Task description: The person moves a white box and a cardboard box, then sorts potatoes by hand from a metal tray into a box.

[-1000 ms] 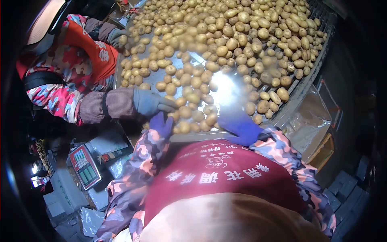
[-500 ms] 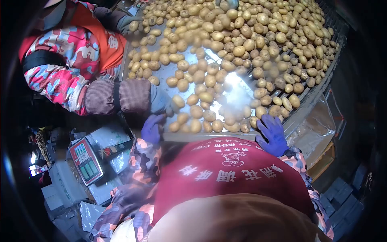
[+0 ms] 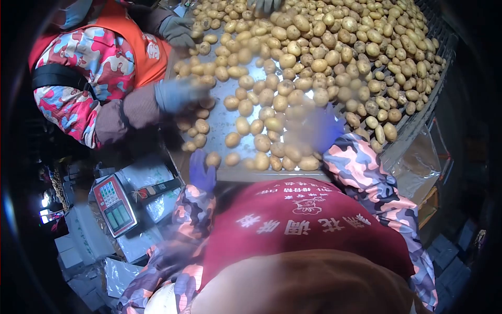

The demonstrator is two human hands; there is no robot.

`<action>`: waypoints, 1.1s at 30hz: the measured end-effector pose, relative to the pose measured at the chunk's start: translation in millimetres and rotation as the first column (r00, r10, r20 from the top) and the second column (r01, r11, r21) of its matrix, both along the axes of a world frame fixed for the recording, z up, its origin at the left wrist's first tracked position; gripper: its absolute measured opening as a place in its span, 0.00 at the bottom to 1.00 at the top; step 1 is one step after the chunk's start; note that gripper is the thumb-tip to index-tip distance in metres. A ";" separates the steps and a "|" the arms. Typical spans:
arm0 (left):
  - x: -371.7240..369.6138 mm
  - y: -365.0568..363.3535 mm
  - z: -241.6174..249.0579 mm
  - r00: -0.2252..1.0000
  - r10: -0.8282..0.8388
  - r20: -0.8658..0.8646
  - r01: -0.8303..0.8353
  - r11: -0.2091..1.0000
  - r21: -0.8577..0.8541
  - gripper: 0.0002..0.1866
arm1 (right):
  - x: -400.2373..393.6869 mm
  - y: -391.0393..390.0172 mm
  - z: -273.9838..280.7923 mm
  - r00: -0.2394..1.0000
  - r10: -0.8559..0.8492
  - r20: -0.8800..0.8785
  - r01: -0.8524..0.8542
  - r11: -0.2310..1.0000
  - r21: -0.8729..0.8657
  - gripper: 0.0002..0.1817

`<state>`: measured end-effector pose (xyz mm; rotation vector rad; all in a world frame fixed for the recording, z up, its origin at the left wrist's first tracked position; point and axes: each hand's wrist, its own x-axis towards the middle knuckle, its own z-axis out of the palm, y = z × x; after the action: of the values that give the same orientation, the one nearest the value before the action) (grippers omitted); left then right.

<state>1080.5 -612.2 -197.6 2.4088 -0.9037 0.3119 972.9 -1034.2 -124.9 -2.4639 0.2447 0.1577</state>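
Note:
Both my hands wear purple gloves. My left hand (image 3: 202, 171) is at the near left corner of the metal tray (image 3: 222, 137), beside a potato (image 3: 213, 159); its fingers point up and I cannot make out their grip. My right hand (image 3: 325, 128) is over the right part of the tray, among potatoes (image 3: 293, 152). It is blurred by motion and glare, so its fingers and anything in them cannot be made out. Loose potatoes lie between my hands, with a large heap (image 3: 361, 36) beyond.
A co-worker (image 3: 112, 57) stands at the left, gloved hands over the tray. Another gloved hand (image 3: 265, 5) touches the heap at the top. A scale (image 3: 115, 205) sits at lower left. Clear plastic (image 3: 415, 162) hangs by the right edge.
My right hand has moved from the near edge up and left over the potatoes. The co-worker's near hand has pulled back up and left. Some potatoes have shifted toward the near left corner.

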 end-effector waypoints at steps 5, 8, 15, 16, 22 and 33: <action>-0.9 -16.1 33.0 0.998 -0.060 -0.017 0.061 0.995 0.078 0.28 | -12.5 10.9 -27.4 0.950 0.208 0.233 -0.211 0.977 -0.012 0.29; -2.4 -44.9 53.0 0.965 0.034 -0.261 0.037 0.964 0.262 0.32 | -38.4 -24.8 0.6 0.943 0.039 0.332 0.071 0.948 -0.312 0.28; -20.2 -96.1 27.7 0.683 -0.657 -0.321 0.710 0.699 0.080 0.32 | -102.8 -89.4 -47.1 0.826 -0.535 0.179 0.439 0.410 -0.799 0.40; -17.7 -108.7 35.8 0.681 -0.650 -0.337 0.702 0.710 0.050 0.33 | -86.3 -65.4 -34.5 0.787 -0.612 0.071 0.434 0.468 -0.770 0.42; 1.2 -183.0 64.6 0.677 -0.702 -0.220 0.735 0.659 0.157 0.37 | -52.2 19.2 -12.6 0.990 -0.143 -0.015 0.143 0.989 -0.032 0.24; 101.4 -171.7 40.3 0.909 -0.359 0.211 0.334 0.931 0.145 0.28 | -129.6 -63.9 16.4 0.934 -0.227 0.276 0.315 0.889 -0.333 0.31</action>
<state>1181.9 -783.9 -157.3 2.2760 -1.4668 0.4260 843.2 -1098.1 -108.4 -2.7564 0.5614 -0.3255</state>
